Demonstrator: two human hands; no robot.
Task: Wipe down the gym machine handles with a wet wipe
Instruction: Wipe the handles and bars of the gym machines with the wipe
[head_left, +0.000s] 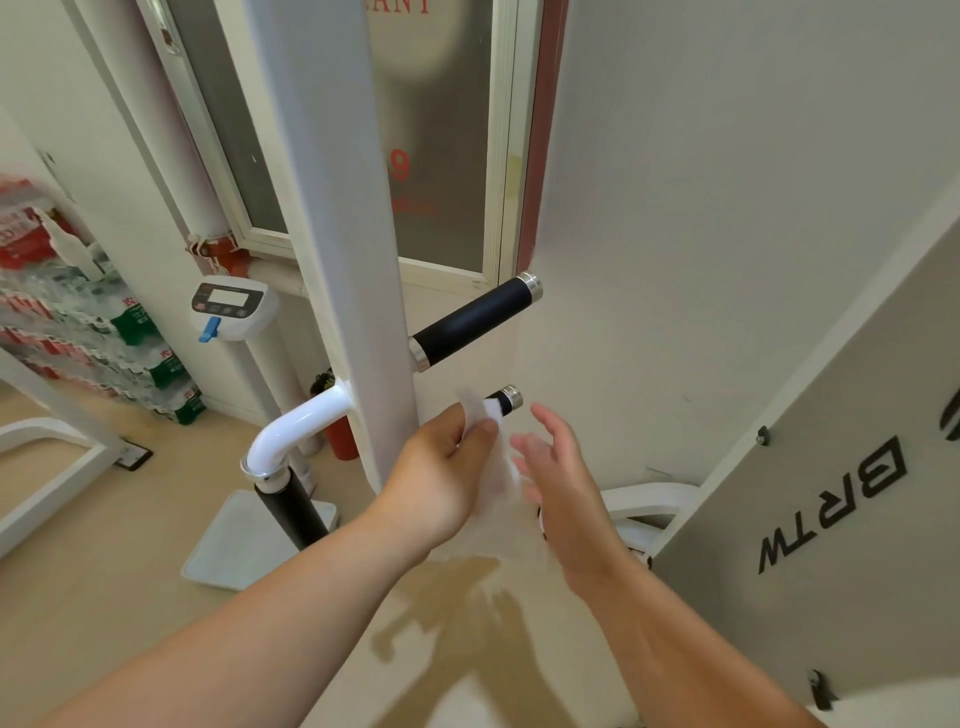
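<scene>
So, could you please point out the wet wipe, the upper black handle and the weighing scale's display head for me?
wet wipe (492, 470): head view, on the sheet's middle, between the hands.
upper black handle (475, 321): head view, middle of the black grip.
scale display head (231, 306): head view, on its front panel.

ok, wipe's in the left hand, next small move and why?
Probably wrap the white wet wipe around the lower black handle with the chrome end cap. The left hand pinches the wipe just at that handle's tip, only the cap shows past it, and the right hand is open beside it.
</scene>
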